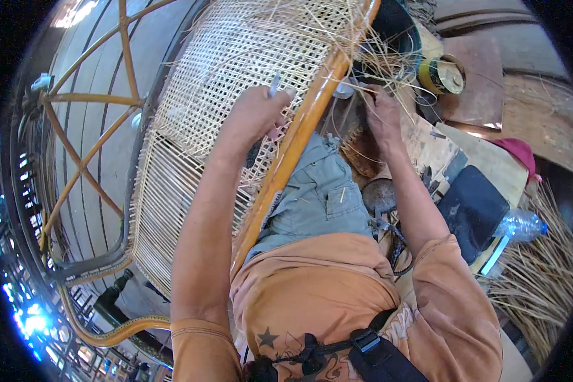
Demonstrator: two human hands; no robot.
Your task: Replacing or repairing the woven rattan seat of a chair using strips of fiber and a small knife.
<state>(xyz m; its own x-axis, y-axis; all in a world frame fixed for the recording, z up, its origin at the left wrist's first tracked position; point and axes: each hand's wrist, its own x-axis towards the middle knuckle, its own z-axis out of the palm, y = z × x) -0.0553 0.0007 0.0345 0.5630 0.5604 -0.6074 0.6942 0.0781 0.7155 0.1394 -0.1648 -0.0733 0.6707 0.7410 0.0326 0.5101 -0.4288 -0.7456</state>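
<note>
My left hand (pixel 251 121) is closed over the woven cane panel (pixel 235 54), near its right edge. From the fist sticks up a narrow pale-blue tool (pixel 274 85), whose kind I cannot make out. Along the panel's right side runs a glossy orange-brown rattan pole (pixel 296 143). Beyond that pole, my right hand (pixel 384 118) pinches thin cane strands (pixel 367 88), with more loose strands around its fingertips. The upper part of the panel has an open mesh weave. Its lower part shows mostly parallel strands (pixel 165 191).
Crossed rattan poles (pixel 83 167) stand at the left. A dark bucket (pixel 398 28) and a yellow can (pixel 442 75) are at the upper right. Farther right lie a black flat pad (pixel 474 204), a clear plastic bottle (pixel 521 225), a red cloth (pixel 517 153) and a cane bundle (pixel 541 267).
</note>
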